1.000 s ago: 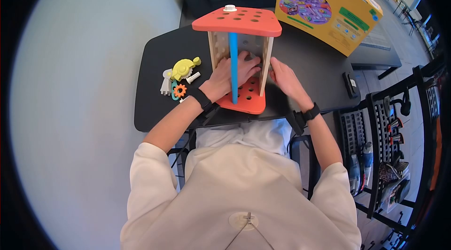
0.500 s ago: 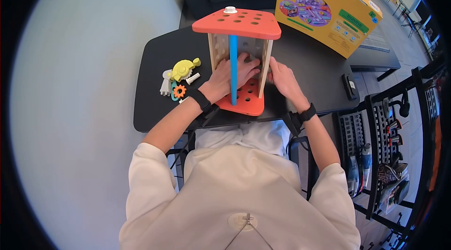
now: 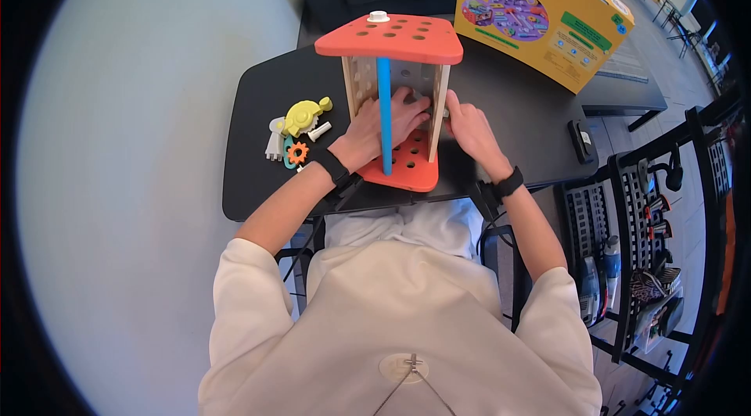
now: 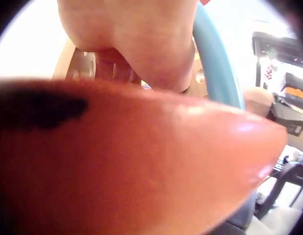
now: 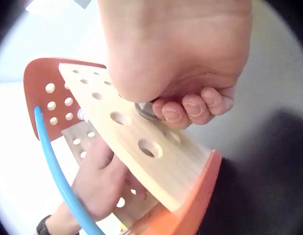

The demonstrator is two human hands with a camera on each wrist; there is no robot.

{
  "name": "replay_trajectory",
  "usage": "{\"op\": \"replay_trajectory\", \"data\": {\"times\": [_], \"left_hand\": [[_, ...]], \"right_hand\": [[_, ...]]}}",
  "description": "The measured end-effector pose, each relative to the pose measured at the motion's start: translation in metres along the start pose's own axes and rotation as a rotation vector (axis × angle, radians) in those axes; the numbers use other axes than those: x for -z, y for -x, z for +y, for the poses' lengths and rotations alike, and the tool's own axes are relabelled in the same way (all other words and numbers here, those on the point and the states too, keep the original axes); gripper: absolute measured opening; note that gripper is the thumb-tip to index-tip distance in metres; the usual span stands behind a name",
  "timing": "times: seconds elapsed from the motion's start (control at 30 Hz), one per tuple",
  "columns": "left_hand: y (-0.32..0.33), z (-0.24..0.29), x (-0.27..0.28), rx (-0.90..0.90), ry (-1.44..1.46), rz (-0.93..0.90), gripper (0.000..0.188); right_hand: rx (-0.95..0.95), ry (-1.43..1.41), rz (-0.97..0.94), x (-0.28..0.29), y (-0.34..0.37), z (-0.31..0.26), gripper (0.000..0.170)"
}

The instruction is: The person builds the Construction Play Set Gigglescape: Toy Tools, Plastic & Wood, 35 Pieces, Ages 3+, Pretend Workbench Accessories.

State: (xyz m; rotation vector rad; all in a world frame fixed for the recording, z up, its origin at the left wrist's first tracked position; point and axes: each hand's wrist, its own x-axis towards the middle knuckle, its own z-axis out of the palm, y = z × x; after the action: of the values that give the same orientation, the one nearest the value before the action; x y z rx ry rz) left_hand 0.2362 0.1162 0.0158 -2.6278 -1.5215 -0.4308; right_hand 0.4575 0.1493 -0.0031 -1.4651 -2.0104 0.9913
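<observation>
A toy box frame with a red perforated top [image 3: 391, 34], a red base [image 3: 407, 173], wooden side panels [image 5: 105, 110] and a blue rod [image 3: 384, 115] stands upright on the black table. My left hand [image 3: 389, 125] reaches past the rod into the frame, its fingers near the inner face of the right panel; the panel hides its fingertips in the right wrist view. Outside that panel, my right hand [image 3: 474, 134] has curled fingers and pinches a grey round piece [image 5: 147, 110] against the holed wood. A white bolt head [image 3: 379, 16] sits on the top.
Left of the frame lie a yellow toy saw [image 3: 303, 116], a white bolt [image 3: 320, 131], an orange gear [image 3: 297, 152] and a grey toy piece [image 3: 275, 138]. A yellow carton [image 3: 540, 17] stands behind right; a black device [image 3: 580, 142] is at the table's right edge.
My right hand has turned slightly beside the right panel, and a bit of the grey piece now shows there. The frame sits slightly further left in view. My left hand stays inside.
</observation>
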Motion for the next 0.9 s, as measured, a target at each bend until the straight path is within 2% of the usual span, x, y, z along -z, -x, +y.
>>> {"op": "replay_trajectory", "data": {"times": [0.03,0.07,0.13,0.27,0.33,0.37,0.43,0.47,0.53,0.57,0.6,0.67,0.73,0.8,0.87,0.9], "left_hand": [[0.000,-0.001,-0.001,0.001,0.001,0.001,0.039],[0.001,-0.002,-0.003,-0.005,-0.006,0.009,0.039],[0.000,-0.002,-0.006,-0.012,-0.009,0.020,0.039],[0.001,0.001,-0.002,0.024,0.008,-0.024,0.039],[0.001,0.002,0.000,0.028,-0.007,-0.033,0.039],[0.001,0.002,-0.001,0.011,0.002,0.019,0.033],[0.002,0.001,-0.003,-0.006,0.011,0.071,0.029],[0.003,0.001,-0.003,-0.012,0.011,0.076,0.030],[0.004,-0.001,-0.005,-0.013,0.013,0.083,0.030],[0.004,-0.002,-0.006,-0.023,0.013,0.098,0.030],[0.005,-0.002,-0.008,-0.035,0.015,0.112,0.031],[0.004,-0.001,-0.004,-0.012,0.013,0.056,0.035],[0.003,-0.001,-0.004,0.009,0.005,-0.002,0.039],[0.003,-0.003,-0.010,-0.006,0.023,0.099,0.031],[0.002,-0.005,-0.010,-0.014,0.027,0.105,0.031],[0.002,-0.005,-0.010,-0.022,0.034,0.109,0.031]], "right_hand": [[0.010,0.006,0.105,0.000,0.010,-0.002,0.021],[0.010,0.009,0.104,-0.004,0.017,0.000,0.021],[0.347,0.045,0.389,-0.014,0.025,0.006,0.034],[0.391,0.048,0.412,-0.029,0.009,0.013,0.043],[0.097,-0.047,0.220,-0.034,-0.014,0.022,0.053],[0.100,-0.047,0.222,-0.030,-0.019,0.021,0.053],[-0.223,-0.461,-0.145,-0.021,-0.023,0.018,0.055],[-0.223,-0.461,-0.145,-0.016,-0.017,0.012,0.055],[0.022,-0.029,0.052,-0.010,0.003,0.000,0.058],[-0.002,-0.014,0.152,-0.012,0.011,-0.003,0.045],[-0.003,-0.011,0.150,-0.015,0.017,-0.001,0.045],[0.271,0.100,0.319,-0.023,0.022,0.007,0.038],[0.288,0.082,0.349,-0.028,0.020,0.008,0.038],[0.311,0.062,0.379,-0.035,0.010,0.016,0.038],[0.269,0.189,0.244,-0.037,-0.010,0.027,0.038],[0.269,0.188,0.244,-0.032,-0.017,0.029,0.038]]}}
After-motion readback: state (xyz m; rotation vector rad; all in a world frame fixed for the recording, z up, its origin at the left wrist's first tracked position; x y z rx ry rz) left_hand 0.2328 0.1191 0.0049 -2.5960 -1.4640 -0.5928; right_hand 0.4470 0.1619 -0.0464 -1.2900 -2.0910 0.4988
